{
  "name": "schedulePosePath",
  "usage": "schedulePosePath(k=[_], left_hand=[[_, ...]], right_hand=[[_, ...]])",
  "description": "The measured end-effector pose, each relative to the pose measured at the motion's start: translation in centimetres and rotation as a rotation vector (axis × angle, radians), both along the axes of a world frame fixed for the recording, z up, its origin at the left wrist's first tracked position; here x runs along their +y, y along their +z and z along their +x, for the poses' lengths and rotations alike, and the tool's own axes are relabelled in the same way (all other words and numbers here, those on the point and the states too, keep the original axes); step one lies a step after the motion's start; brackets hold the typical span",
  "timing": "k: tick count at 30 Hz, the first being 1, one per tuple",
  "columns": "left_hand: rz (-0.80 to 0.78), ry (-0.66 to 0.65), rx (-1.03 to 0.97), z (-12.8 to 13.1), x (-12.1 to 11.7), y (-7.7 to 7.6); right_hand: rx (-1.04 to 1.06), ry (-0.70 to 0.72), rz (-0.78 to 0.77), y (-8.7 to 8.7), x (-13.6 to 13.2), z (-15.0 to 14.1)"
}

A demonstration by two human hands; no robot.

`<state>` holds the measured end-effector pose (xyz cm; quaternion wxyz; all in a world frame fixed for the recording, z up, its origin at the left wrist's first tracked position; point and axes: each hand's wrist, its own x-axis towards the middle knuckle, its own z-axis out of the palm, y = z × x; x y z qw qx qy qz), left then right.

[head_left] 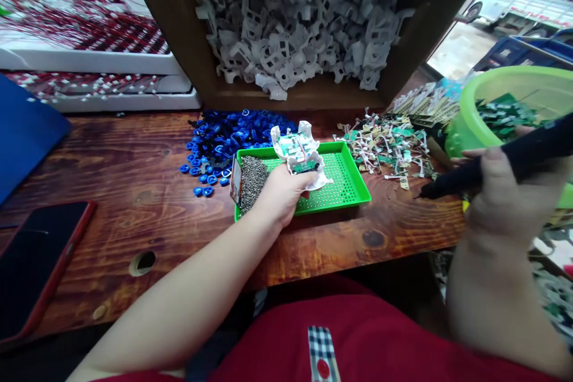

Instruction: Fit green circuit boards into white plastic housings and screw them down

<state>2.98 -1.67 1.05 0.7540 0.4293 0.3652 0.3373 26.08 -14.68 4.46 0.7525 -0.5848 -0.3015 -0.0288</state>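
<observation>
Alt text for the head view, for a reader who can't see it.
A person's left hand holds an open white casing with green circuit boards over a green tray of screws, while the right hand grips a black pen-like tool. Heaps of blue parts and small boards lie nearby on a wooden table.

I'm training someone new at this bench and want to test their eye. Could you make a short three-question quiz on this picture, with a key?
1. True or false: the black tool in the right hand is touching the white assembly.

2. Which lies inside the green tray?
A) the phone
B) small metal pieces
C) the blue parts

3. Which hand holds the white assembly?

Key:
1. False; the tool's tip is well apart from it, off to the right.
2. B; they are heaped at the tray's left end.
3. The left hand.
</observation>
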Motion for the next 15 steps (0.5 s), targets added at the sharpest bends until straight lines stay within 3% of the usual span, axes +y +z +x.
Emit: schedulePosePath(k=[3, 6, 10, 15], left_hand=[[-0.001, 0.003, -0.001, 0.1, 0.0, 0.0], [-0.02, 0.0, 0.007, 0.1, -0.1, 0.2], [-0.092, 0.005, -0.028, 0.2, -0.1, 0.5], [-0.115, 0.018, -0.054, 0.2, 0.0, 0.2]], right_hand=[[-0.121, 0.021, 0.07, -0.9, 0.6, -0.9], [-0.092, 0.088, 0.141, -0.6, 1.6, -2.8], [-0.079, 0.316, 0.147, -0.1, 4.0, -5.7], [-0.07, 0.542, 0.055, -0.8, 7.6, -7.4]])
